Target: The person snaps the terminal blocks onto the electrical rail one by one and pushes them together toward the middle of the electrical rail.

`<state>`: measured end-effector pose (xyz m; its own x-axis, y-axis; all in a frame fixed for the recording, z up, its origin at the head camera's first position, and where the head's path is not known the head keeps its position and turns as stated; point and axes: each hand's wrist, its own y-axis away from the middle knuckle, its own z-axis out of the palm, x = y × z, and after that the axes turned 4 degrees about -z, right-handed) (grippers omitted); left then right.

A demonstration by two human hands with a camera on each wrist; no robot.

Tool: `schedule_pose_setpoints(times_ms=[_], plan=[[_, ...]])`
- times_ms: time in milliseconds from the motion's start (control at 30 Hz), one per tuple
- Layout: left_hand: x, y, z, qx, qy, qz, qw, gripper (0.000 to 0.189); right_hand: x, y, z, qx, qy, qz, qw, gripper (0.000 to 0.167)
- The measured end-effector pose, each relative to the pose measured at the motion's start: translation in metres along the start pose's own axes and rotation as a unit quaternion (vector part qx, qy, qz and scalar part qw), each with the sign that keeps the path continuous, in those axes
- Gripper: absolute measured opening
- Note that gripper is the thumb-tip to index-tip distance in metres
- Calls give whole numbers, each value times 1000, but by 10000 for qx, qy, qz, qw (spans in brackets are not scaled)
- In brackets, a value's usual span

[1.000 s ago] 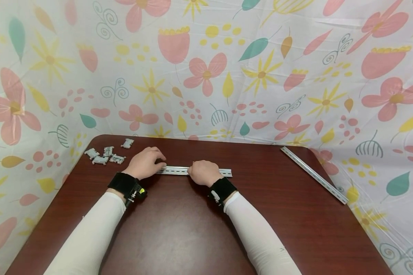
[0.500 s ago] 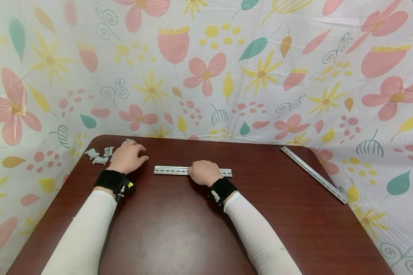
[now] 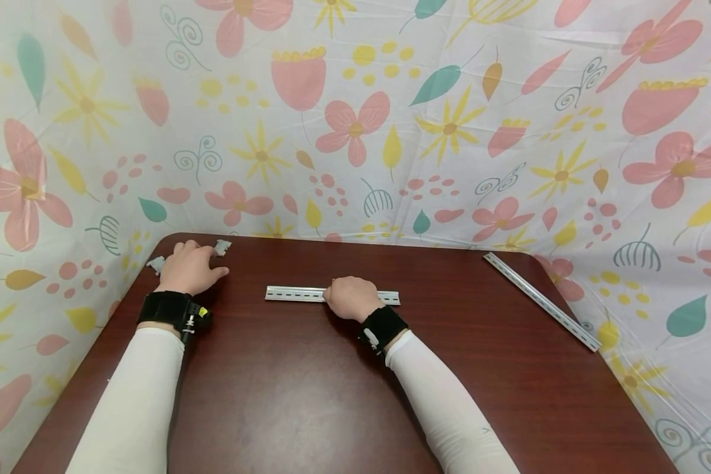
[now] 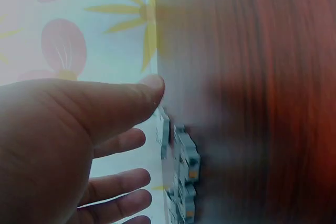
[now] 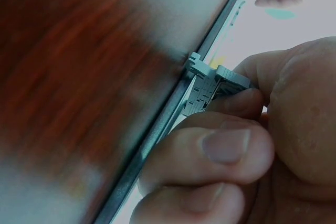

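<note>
My right hand [image 3: 352, 297] is at the slotted metal DIN rail [image 3: 294, 293] in the middle of the table. The right wrist view shows its thumb and curled fingers pinching a grey terminal block [image 5: 202, 90] right at the rail's edge. Over at the far left corner, my left hand [image 3: 186, 268] hovers with fingers spread, holding nothing. Beneath and around it lie several more grey terminal blocks [image 4: 188, 156], some with orange spots; in the head view it covers most of them. One block [image 3: 222, 247] shows beyond its fingers, another [image 3: 157, 264] to its left.
A second, longer DIN rail [image 3: 541, 301] lies slantwise along the right edge of the dark red-brown table [image 3: 308, 395]. A flower-patterned curtain [image 3: 355, 184] hangs behind the table and at both sides.
My left hand has left the rail's left end and moved left to the loose terminal blocks, covering some of them. My right hand has stayed in place at the rail.
</note>
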<state>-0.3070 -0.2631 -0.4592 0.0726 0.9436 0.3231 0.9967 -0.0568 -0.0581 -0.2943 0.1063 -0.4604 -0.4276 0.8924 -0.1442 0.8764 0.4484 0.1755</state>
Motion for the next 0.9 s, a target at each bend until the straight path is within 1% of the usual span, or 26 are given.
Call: schedule_pose_setpoints(times_ms=[100,167,300,333,400,500,567,733,800,833,900], plan=[[-5,1,-1,-135,37,-93,9999,59,0,-1,1,3,18,4,10000,54],[-7,1,-2,-228,96,-157,9996,60,9,-11,13,117,94,-94,9998,52],[-10,2,-2,-361,152,-234,9990,59,16,-21,22,133,184,-122,9997,50],[-10,3,-2,-381,145,-238,9989,58,16,-21,22,119,178,-113,9997,50],[-10,3,-2,-416,130,-241,9988,57,8,-13,11,-11,121,-20,9999,52],[-9,4,-3,-452,100,-247,9986,54,4,-8,6,-80,47,11,10000,53],[-8,5,-3,-460,74,-258,9986,53,7,-11,10,-16,66,-31,10000,53],[-7,6,-6,-468,17,-259,9986,51,28,-34,38,223,203,-122,9995,51],[-6,6,-7,-480,12,-251,9985,49,28,-36,39,168,216,-94,9996,50],[-5,6,-7,-491,11,-247,9985,49,26,-34,35,106,189,-68,9997,50],[-5,7,-8,-509,-2,-236,9984,47,23,-28,30,174,193,-123,9996,50]])
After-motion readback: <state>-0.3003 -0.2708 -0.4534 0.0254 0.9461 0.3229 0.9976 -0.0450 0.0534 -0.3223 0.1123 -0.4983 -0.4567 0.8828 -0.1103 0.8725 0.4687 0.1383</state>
